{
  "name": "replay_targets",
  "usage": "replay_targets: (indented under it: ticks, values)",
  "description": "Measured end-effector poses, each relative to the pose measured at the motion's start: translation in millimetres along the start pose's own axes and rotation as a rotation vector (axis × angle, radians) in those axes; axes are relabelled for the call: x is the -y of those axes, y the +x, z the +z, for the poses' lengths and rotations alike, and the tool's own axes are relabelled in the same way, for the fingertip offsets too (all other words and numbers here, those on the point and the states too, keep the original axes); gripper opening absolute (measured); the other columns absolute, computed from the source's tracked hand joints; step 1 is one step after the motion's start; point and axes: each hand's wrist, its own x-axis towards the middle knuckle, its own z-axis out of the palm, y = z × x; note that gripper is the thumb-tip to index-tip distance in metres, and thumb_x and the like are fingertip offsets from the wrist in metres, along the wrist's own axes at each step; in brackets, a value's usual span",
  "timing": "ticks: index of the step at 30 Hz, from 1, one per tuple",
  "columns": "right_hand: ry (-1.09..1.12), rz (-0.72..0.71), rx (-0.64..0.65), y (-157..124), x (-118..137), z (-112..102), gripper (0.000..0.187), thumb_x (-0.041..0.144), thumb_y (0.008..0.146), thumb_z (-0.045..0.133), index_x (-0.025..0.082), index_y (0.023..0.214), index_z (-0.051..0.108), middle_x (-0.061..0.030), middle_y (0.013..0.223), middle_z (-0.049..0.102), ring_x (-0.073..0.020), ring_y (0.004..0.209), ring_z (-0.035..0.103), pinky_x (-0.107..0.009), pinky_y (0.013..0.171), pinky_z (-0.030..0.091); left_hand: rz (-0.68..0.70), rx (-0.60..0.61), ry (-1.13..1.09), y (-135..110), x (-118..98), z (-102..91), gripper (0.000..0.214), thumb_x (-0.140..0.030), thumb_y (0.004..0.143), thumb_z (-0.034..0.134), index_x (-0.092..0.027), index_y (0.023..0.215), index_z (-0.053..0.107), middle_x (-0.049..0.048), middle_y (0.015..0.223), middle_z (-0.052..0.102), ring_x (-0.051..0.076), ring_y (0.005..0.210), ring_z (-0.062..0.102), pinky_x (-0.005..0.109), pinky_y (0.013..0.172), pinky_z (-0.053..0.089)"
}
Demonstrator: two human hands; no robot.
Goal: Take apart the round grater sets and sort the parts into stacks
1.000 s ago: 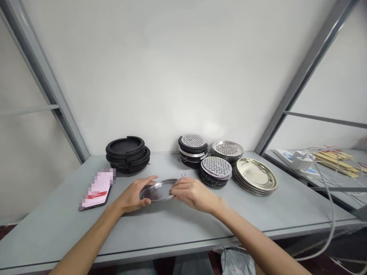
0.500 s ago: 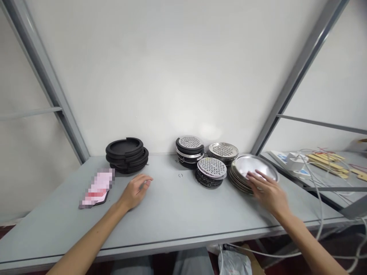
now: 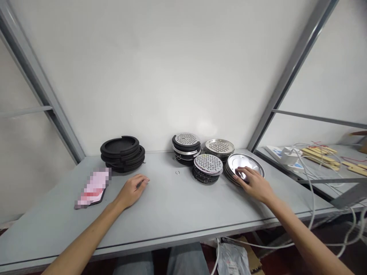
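Observation:
My left hand (image 3: 133,191) rests on the grey table, fingers loosely bent, with a small gap between thumb and index finger. Nothing shows clearly in it. My right hand (image 3: 254,184) lies over the near side of a stack of shiny round metal lids (image 3: 248,162), fingers touching the top one and thumb by its left rim. Left of that stack is a pile of perforated metal discs (image 3: 208,163) above black ones. Behind them stand more perforated metal trays (image 3: 220,146) and a pile of black rings topped by a perforated disc (image 3: 187,139).
Black round rubber-like trays (image 3: 120,146) are stacked at the left. A phone-like item (image 3: 93,187), blurred out, lies nearer. A small metal ring (image 3: 177,172) lies mid-table. On the right shelf are a white plug (image 3: 291,154), cables and yellow strips (image 3: 321,157). A metal post (image 3: 295,72) rises there.
My right hand has slid left and inward, its fingers more bent. The top metal lid now sits more in line with its stack. My left hand has hardly moved; the view shifted slightly.

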Motion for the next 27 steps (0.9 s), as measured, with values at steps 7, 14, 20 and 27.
replay_targets:
  ticks: [7, 14, 20, 27]
  values:
    - [0.052, 0.030, -0.194, 94.0, 31.1, -14.4, 0.033, 0.035, 0.090, 0.045, 0.017, 0.106, 0.068, -0.0116, 0.108, 0.069, -0.0289, 0.101, 0.063, -0.044, 0.086, 0.050, -0.009, 0.018, 0.022, 0.5, -2.8, -0.8, 0.037, -0.042, 0.098, 0.038, -0.019, 0.084, 0.063, 0.0050, 0.086, 0.067, 0.021, 0.083, 0.061, 0.031, 0.078, 0.047]
    - [0.077, -0.452, -0.068, 160.0, 142.4, 9.9, 0.066, 0.054, 0.084, 0.058, 0.020, 0.139, 0.047, -0.0132, 0.141, 0.050, -0.0348, 0.130, 0.045, -0.052, 0.102, 0.044, -0.031, 0.021, 0.033, 0.7, -6.7, -2.9, 0.036, -0.041, 0.097, 0.040, -0.019, 0.081, 0.063, 0.0043, 0.081, 0.065, 0.020, 0.077, 0.060, 0.032, 0.073, 0.047]
    - [0.004, -0.559, -0.034, 167.8, 166.3, 18.5, 0.040, 0.041, 0.089, 0.058, 0.020, 0.124, 0.061, -0.0110, 0.124, 0.065, -0.0316, 0.115, 0.060, -0.052, 0.099, 0.045, -0.040, 0.045, -0.084, -1.6, -2.2, -2.2, 0.041, -0.039, 0.099, 0.034, -0.018, 0.086, 0.066, 0.0055, 0.086, 0.067, 0.020, 0.082, 0.062, 0.034, 0.078, 0.050]
    - [0.059, -0.748, -0.254, 139.2, 176.7, 3.2, 0.030, 0.023, 0.097, 0.046, 0.015, 0.122, 0.061, -0.0121, 0.124, 0.065, -0.0269, 0.119, 0.059, -0.048, 0.102, 0.045, -0.018, -0.045, -0.113, -3.4, -2.4, -1.8, 0.038, -0.039, 0.100, 0.033, -0.017, 0.112, 0.061, 0.0087, 0.109, 0.065, 0.021, 0.098, 0.062, 0.037, 0.089, 0.048]
